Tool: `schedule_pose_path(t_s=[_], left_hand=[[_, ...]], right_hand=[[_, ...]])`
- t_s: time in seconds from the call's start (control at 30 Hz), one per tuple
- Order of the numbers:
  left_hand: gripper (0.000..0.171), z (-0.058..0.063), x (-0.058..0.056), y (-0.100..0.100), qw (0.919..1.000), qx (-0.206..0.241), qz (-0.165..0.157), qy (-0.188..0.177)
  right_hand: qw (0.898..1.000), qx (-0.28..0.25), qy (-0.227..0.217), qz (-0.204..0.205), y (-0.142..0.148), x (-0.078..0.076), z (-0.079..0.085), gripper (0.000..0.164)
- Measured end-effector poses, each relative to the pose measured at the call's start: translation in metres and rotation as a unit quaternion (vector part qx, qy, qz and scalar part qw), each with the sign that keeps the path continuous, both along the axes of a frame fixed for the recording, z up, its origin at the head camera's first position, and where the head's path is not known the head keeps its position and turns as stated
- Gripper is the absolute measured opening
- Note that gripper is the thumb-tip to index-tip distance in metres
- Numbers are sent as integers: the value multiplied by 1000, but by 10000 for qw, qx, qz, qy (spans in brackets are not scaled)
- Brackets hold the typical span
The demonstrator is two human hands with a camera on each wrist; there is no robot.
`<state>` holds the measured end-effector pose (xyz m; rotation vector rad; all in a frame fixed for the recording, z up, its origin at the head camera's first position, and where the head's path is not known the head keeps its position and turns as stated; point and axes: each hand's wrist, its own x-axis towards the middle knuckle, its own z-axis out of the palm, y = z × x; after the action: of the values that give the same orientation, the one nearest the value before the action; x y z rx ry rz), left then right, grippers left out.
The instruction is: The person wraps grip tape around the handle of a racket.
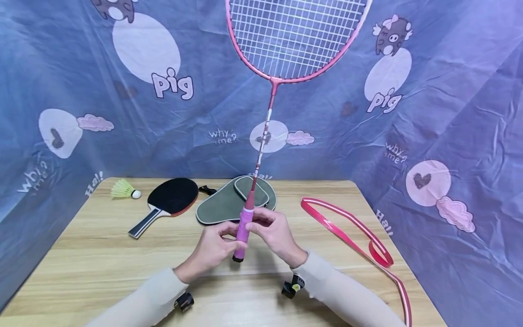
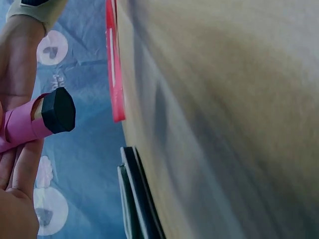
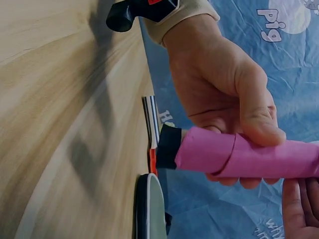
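A badminton racket (image 1: 275, 82) with a pink frame and white strings stands nearly upright above the table, head up and tilted slightly right. Pink-purple wrap (image 1: 244, 227) covers its handle, and a black butt cap (image 2: 61, 110) ends it. Between wrap and cap, a sliver of bare handle shows in the left wrist view. My left hand (image 1: 213, 247) pinches the lower handle, thumb laid along it in the right wrist view. Higher up, my right hand (image 1: 277, 232) holds the handle with its thumb in front and fingers behind. The racket head's top is out of view.
On the wooden table (image 1: 102, 281) lie a shuttlecock (image 1: 125, 190), a black table tennis bat (image 1: 173, 196) and a green bat case (image 1: 222, 204) behind the hands. A long pink-red strip (image 1: 339, 232) with a white stripe curls along the right side. Blue printed cloth (image 1: 204, 109) walls the table's back and sides.
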<state>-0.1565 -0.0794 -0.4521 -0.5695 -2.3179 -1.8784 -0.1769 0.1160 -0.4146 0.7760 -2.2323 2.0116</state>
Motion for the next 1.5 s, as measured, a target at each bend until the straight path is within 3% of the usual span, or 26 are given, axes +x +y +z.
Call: schedule_pose_path(t_s=[0.3, 0.47, 0.6, 0.77, 0.9, 1.1, 1.5], left_hand=[[33, -11, -3, 7, 10000, -11, 71, -7], [44, -11, -5, -1, 9987, 70, -358, -351], [50, 1, -9, -14, 9975, 382, -588, -99], [45, 29, -19, -18, 9971, 410, -196, 609], [42, 40, -23, -14, 9973, 284, -103, 668], [38, 38, -21, -10, 9989, 163, 51, 440], [27, 28, -19, -12, 9952, -167, 519, 810]], right_hand=[[9996, -8, 3, -274, -2, 3, -5, 31], [9991, 55, -92, -407, -2, 1, -11, 31], [9986, 78, -215, -468, -2, 0, -14, 32], [9974, 227, -299, -612, -6, -1, -18, 33], [9971, 391, -307, -568, -11, -1, -21, 34], [9967, 524, -231, -579, -16, 1, -25, 32], [9960, 463, -556, -528, -20, 0, -34, 34]])
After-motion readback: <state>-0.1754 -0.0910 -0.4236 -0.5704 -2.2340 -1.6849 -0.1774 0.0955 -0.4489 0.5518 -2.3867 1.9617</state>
